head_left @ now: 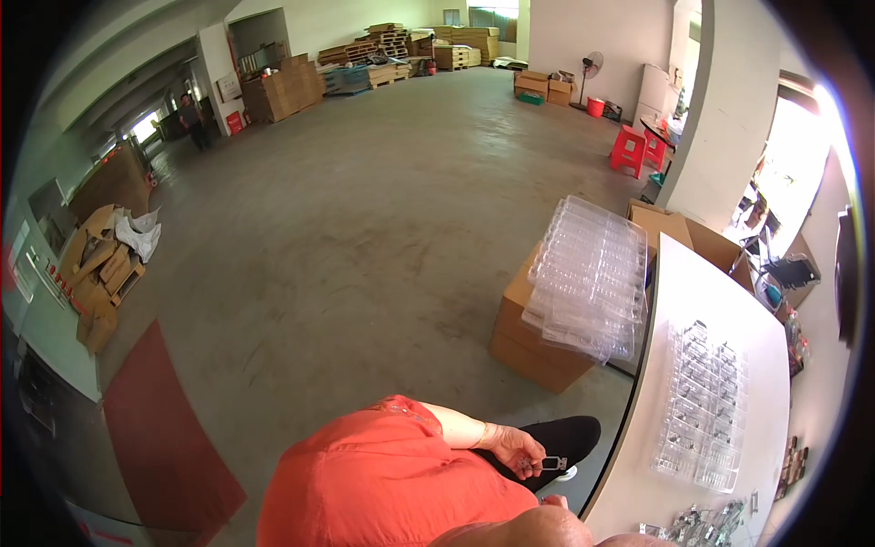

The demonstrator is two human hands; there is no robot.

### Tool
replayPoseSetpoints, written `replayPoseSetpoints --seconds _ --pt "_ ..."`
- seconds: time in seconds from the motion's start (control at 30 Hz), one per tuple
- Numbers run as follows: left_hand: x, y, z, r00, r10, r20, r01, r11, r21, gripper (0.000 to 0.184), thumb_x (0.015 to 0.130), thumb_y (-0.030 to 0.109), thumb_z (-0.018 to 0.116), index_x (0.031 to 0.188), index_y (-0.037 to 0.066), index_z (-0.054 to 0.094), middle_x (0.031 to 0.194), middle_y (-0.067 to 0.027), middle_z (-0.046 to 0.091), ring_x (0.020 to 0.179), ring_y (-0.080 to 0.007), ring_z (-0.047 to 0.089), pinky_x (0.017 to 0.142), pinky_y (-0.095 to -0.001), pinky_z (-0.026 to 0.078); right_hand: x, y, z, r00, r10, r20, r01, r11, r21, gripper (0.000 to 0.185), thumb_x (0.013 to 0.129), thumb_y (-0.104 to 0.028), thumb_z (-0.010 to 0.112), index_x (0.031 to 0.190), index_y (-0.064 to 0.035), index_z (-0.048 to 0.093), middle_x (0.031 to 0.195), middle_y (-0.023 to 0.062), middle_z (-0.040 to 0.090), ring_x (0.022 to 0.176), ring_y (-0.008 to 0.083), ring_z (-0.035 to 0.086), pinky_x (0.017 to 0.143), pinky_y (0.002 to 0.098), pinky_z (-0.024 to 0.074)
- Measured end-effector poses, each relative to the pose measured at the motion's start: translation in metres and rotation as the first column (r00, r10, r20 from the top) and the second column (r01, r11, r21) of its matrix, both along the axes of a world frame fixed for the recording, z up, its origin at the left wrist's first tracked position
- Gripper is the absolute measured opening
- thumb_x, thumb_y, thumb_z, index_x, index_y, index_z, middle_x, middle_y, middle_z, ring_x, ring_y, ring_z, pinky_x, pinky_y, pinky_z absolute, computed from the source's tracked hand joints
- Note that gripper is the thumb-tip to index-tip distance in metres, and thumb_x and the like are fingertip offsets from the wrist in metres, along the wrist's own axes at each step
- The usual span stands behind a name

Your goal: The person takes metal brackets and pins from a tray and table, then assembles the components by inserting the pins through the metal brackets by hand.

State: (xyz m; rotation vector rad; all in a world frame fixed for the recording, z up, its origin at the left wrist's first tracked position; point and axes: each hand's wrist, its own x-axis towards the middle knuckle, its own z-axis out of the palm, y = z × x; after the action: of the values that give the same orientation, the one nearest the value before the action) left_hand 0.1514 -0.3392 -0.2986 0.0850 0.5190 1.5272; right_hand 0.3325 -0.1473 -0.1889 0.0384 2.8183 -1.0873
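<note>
My left hand point(518, 450), a bracelet at its wrist, has its fingers closed on a small metal piece point(553, 463) with a rectangular frame, above my dark-trousered leg. Just below it, a small part of my right hand point(553, 500) shows behind my bare arm; its fingers are mostly hidden. To the right, on the white table point(770, 365), lies a clear compartment tray point(673, 438) holding many small metal pieces. More loose metal pieces point(702, 527) are heaped at the table's near edge.
Stacked empty clear trays point(588, 273) rest on a cardboard box point(538, 351) left of the table. Red stools point(627, 151), a fan point(591, 66) and a pillar point(729, 109) are beyond. Pallets point(387, 41) and cartons line the back; a person point(192, 120) stands far left.
</note>
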Motion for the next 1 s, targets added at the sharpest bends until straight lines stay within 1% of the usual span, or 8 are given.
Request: replayPoseSetpoints --seconds 0.2,0.23,0.33,0.4,0.53,0.7,0.83,1.0 --pt "-0.047 -0.075 0.038 0.912 0.397 -0.107 -0.369 0.906 0.209 0.007 0.092 0.008 0.064 0.094 0.001 0.066 0.105 -0.023 0.07 0.089 -0.0278 0.071 0.083 -0.0434 0.059 0.012 0.002 0.007 0.992 -0.032 -0.125 0.032 0.999 0.003 0.012 0.087 -0.015 0.073 0.09 -0.0099 0.063 0.081 0.0136 0.068 0.073 0.0349 0.068 0.064 0.0445 0.0544" --pt "-0.06 -0.109 0.042 0.727 0.561 -0.396 -0.53 0.825 0.197 0.005 0.091 0.005 0.065 0.093 0.001 0.066 0.109 -0.0214 0.066 0.094 -0.0267 0.069 0.083 -0.0429 0.059 0.014 -0.001 0.009 0.989 -0.033 -0.144 0.035 0.999 0.012 0.013 0.086 -0.015 0.074 0.09 -0.0099 0.063 0.081 0.0136 0.068 0.072 0.0351 0.068 0.063 0.0447 0.0545" --pt "-0.116 -0.201 0.095 0.469 0.86 0.199 -0.877 0.427 0.221 0.025 0.085 0.007 0.074 0.101 -0.003 0.058 0.101 -0.0172 0.062 0.084 -0.0244 0.064 0.084 -0.0413 0.058 0.013 -0.007 0.031 0.977 0.026 -0.214 -0.015 0.999 0.052 0.01 0.09 -0.015 0.067 0.096 -0.009 0.061 0.081 0.014 0.07 0.072 0.0371 0.068 0.063 0.0471 0.0548" --pt "-0.139 -0.267 0.111 0.122 0.992 0.043 -0.954 0.105 0.282 0.017 0.091 0.015 0.072 0.096 0.001 0.064 0.102 -0.0185 0.069 0.088 -0.0267 0.067 0.086 -0.0418 0.057 0.013 -0.009 0.053 0.976 -0.004 -0.216 0.01 1.0 0.028 0.009 0.09 -0.015 0.066 0.095 -0.009 0.061 0.081 0.014 0.07 0.071 0.0368 0.068 0.063 0.0466 0.055" --pt "-0.156 -0.299 0.134 -0.041 0.998 -0.04 -0.877 -0.017 0.48 0.025 0.099 0.024 0.063 0.086 0.004 0.069 0.108 -0.0201 0.072 0.088 -0.0286 0.07 0.087 -0.0435 0.057 0.01 -0.01 0.062 0.982 0.013 -0.187 -0.001 0.998 0.062 0.007 0.091 -0.015 0.066 0.095 -0.0098 0.063 0.085 0.0137 0.069 0.072 0.0371 0.068 0.063 0.0458 0.0552" --pt "-0.14 -0.157 0.12 0.389 0.921 0.003 -0.899 0.379 0.218 0.021 0.094 0.017 0.068 0.081 0.002 0.061 0.098 -0.0149 0.063 0.081 -0.0226 0.062 0.082 -0.0385 0.057 0.015 -0.007 0.044 0.966 -0.009 -0.257 0.003 1.0 -0.024 0.008 0.093 -0.019 0.066 0.097 -0.012 0.068 0.098 0.0123 0.067 0.076 0.0369 0.068 0.066 0.044 0.0566" --pt "-0.095 -0.039 0.066 0.872 0.463 -0.156 -0.407 0.866 0.291 0.02 0.096 0.022 0.064 0.089 0.004 0.064 0.112 -0.0205 0.066 0.088 -0.0265 0.067 0.085 -0.0431 0.057 0.013 -0.006 0.052 0.953 -0.081 -0.294 0.034 0.987 -0.159 0.008 0.094 -0.015 0.065 0.099 -0.0099 0.069 0.094 0.0116 0.069 0.078 0.033 0.069 0.067 0.04 0.0567" --pt "-0.023 0.028 0.024 0.986 -0.04 -0.161 0.065 0.986 0.157 0.024 0.1 0.024 0.059 0.088 0.005 0.063 0.115 -0.0219 0.063 0.089 -0.0279 0.067 0.086 -0.0426 0.054 0.012 -0.004 0.057 0.907 -0.221 -0.358 0.101 0.941 -0.324 0.011 0.093 -0.008 0.067 0.103 -0.0042 0.067 0.093 0.0105 0.072 0.072 0.0264 0.07 0.064 0.0355 0.0555"
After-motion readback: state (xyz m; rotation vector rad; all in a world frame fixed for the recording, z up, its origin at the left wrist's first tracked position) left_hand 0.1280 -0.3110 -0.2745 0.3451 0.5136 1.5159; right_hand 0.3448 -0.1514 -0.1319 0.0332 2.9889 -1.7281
